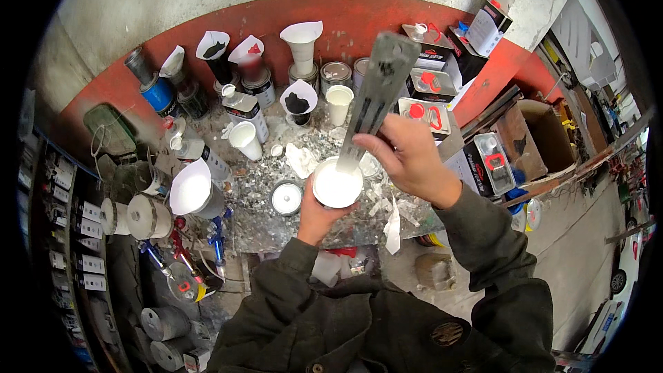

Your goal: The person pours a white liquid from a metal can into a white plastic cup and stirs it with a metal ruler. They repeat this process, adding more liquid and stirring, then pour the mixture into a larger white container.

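Our right grip [414, 162] pinches the stick [385, 72]; left of it, our left grip [319, 220] clasps the cup [337, 190], which we should hold steady and level.

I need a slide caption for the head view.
Left hand holds a cup of white liquid, right hand a flat grey stick.

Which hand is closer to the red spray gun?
The left hand: it is to the right of the red spray gun, holding the white cup. The right hand is farther off to the right, gripping the flat grey stick.
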The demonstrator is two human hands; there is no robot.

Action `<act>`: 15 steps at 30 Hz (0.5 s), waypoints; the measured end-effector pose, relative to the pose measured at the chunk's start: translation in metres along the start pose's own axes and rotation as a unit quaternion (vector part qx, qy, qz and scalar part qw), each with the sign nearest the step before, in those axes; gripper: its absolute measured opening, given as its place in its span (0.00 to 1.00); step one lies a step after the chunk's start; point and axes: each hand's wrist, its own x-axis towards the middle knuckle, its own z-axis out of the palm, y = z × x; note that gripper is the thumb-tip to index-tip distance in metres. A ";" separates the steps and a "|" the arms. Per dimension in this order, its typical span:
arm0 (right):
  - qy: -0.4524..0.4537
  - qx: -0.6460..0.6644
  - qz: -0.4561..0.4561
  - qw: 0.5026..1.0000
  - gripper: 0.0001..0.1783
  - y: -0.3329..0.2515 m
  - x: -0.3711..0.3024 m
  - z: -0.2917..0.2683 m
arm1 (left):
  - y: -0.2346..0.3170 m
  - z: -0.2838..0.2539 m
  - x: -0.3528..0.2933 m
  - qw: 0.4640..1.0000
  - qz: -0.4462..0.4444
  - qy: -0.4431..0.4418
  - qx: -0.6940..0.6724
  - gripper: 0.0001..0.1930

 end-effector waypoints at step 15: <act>0.050 0.033 -0.013 0.998 0.10 -0.037 0.005 -0.004 | -0.008 0.001 -0.002 1.000 -0.003 0.009 -0.024 0.48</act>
